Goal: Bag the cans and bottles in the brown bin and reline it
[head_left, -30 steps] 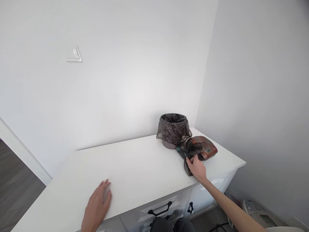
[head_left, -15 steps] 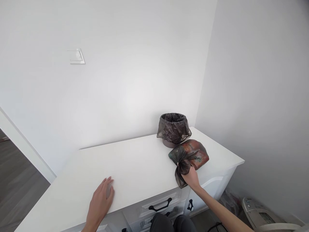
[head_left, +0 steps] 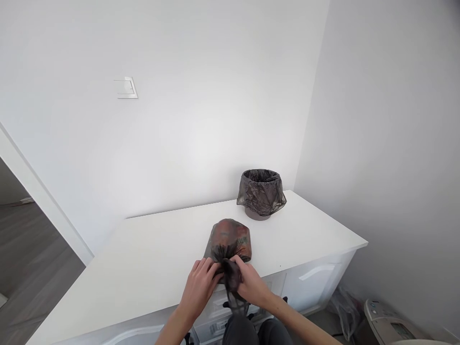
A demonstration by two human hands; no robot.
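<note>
A filled, see-through black garbage bag (head_left: 230,235) rests near the front edge of the white cabinet top, with orange-red and green contents showing through. Its gathered neck is between my hands. My left hand (head_left: 201,281) is closed on the left side of the neck, fingertips pressed into the plastic. On the other side, my right hand (head_left: 249,282) is closed round the bunched plastic, and the loose end hangs over the cabinet's edge. Behind and to the right stands a small trash can (head_left: 257,214) with a black liner (head_left: 261,194) folded over its rim.
The white cabinet (head_left: 158,244) stands against the wall, its drawers and black handles below the front edge. A light switch (head_left: 126,88) is on the wall. At lower right are a beige appliance (head_left: 390,321) and clear plastic (head_left: 343,311) on the floor.
The garbage bag has moved left and toward me, drawn along by my right hand. My left hand has come off the cabinet top and taken hold of the bag's neck.
</note>
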